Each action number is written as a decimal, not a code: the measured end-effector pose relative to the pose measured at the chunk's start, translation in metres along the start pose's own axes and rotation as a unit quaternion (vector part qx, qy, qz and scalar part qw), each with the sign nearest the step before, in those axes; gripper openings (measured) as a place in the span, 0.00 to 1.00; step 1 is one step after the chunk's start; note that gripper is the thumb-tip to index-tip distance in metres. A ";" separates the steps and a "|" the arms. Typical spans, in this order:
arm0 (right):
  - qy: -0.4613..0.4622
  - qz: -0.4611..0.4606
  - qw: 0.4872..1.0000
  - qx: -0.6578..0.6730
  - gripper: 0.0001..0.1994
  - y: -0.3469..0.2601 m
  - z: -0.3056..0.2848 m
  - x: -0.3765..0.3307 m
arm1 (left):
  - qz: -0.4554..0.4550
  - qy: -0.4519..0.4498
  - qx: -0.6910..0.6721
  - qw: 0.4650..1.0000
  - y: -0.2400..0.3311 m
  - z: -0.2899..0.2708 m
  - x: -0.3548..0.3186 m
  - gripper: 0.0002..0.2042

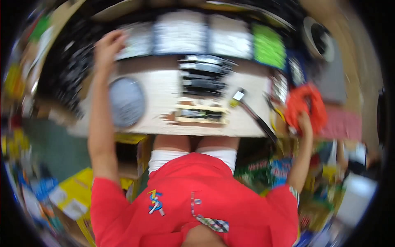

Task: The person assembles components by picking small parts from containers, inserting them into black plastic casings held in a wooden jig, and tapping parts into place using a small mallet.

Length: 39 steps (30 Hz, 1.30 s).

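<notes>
While your left hand (108, 47) reaches open toward the pale tray (138, 40) at eleven o'clock, keep your right hand (305, 122) clamped firmly on the orange bundle (305, 103) at three o'clock.

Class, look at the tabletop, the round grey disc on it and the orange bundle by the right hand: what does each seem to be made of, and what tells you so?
Tabletop: probably wood or laminated board, pale beige and matt.
Round grey disc: unclear through blur; matt grey, perhaps fabric or plastic.
Orange bundle: likely plastic-sheathed cord, since it shows looped strands in bright orange. The right hand touches its lower edge.
</notes>
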State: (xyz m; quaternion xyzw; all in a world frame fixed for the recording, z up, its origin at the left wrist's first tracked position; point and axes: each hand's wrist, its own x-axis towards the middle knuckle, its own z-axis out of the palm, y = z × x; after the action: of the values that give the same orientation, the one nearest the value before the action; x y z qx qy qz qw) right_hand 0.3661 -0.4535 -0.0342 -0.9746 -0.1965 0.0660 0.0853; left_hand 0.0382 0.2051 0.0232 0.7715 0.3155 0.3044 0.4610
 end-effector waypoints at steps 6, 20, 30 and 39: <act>-0.064 0.046 0.997 -0.009 0.12 -0.051 -0.015 0.007 | 0.025 0.005 -0.080 0.996 0.001 -0.043 -0.053 0.08; 0.189 -0.068 0.968 0.149 0.05 0.064 -0.035 0.061 | 0.043 0.030 0.086 0.995 0.000 -0.033 -0.169 0.05; 0.220 -0.124 0.957 0.141 0.12 -0.076 -0.050 0.028 | 0.195 0.031 0.282 0.939 -0.013 -0.006 -0.163 0.05; 0.161 -0.193 0.927 0.279 0.10 -0.211 -0.036 -0.022 | 0.087 0.045 0.146 0.984 0.006 -0.012 -0.160 0.07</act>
State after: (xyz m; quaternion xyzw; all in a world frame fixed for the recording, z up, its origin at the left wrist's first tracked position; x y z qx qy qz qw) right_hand 0.2732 -0.2752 0.0437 -0.8520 -0.3382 -0.0572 0.3956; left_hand -0.0684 0.0861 0.0052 0.8408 0.3082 0.3283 0.3005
